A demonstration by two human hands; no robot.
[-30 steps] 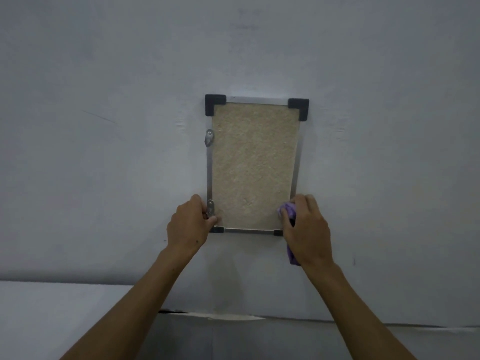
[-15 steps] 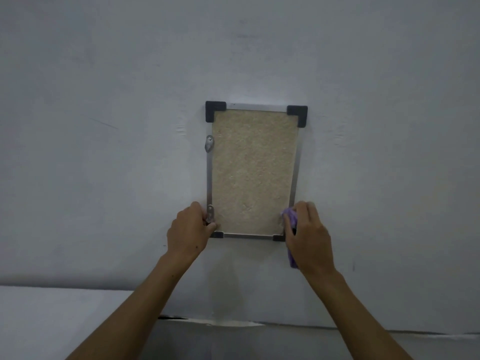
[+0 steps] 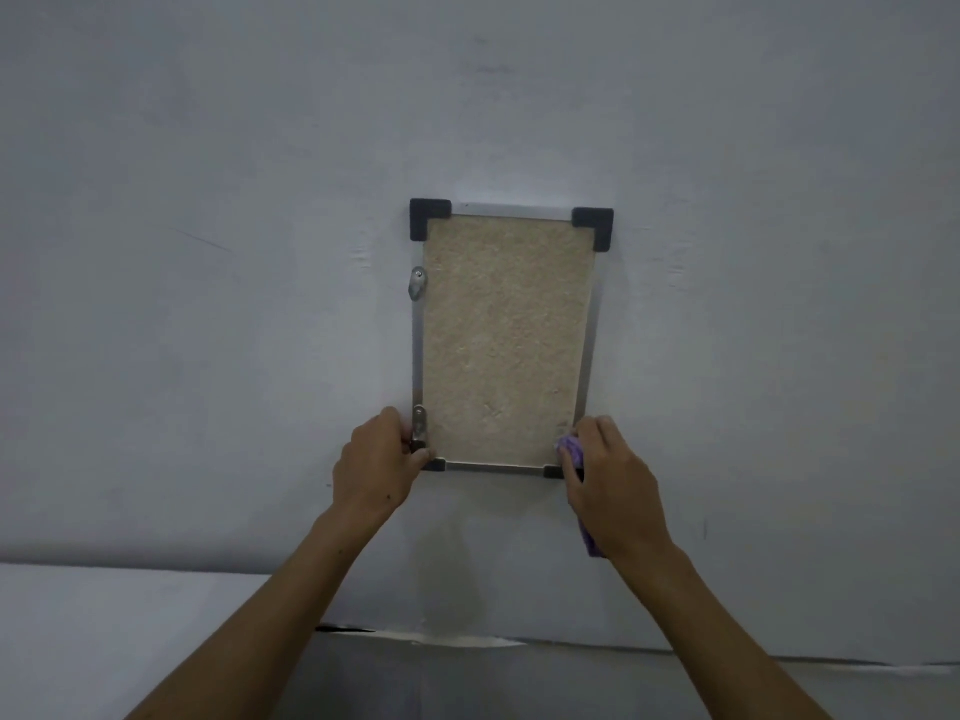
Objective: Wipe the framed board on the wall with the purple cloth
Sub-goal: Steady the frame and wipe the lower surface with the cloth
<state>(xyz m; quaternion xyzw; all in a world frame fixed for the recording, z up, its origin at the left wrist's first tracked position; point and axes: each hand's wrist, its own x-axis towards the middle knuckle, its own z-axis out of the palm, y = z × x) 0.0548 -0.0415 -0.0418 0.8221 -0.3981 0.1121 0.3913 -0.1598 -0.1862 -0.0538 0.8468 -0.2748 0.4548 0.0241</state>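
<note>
Between my two hands hangs the framed board [image 3: 501, 345], fixed flat to the pale wall [image 3: 208, 304], its lower edge level with my knuckles. No brand, label or writing can be read anywhere on it. My left hand [image 3: 376, 467] grips the board's lower left corner, fingers curled round the metal edge just beside the lower bracket [image 3: 419, 423]. My right hand [image 3: 613, 485] clenches the purple cloth [image 3: 570, 449] and presses it on the lower right corner of the board; a bunched part of the cloth shows above my thumb, and a tail of it hangs below the heel of the hand, near the wrist.

Against the frame a second ago, the board sits a little lower in my view, and my hands with it. The left hand keeps the same hold on the corner. The right hand has slid slightly down along the right edge, so the cloth now lies nearer the bottom corner cap.

I count one board, one cloth and two hands. Of the dark corner caps [image 3: 428, 218], two show whole above my hands, while the two lower ones are partly covered by my fingers. Two small metal brackets sit on the left edge: the upper bracket [image 3: 417, 284] well above my left hand, the lower one touching its fingertips.
</note>
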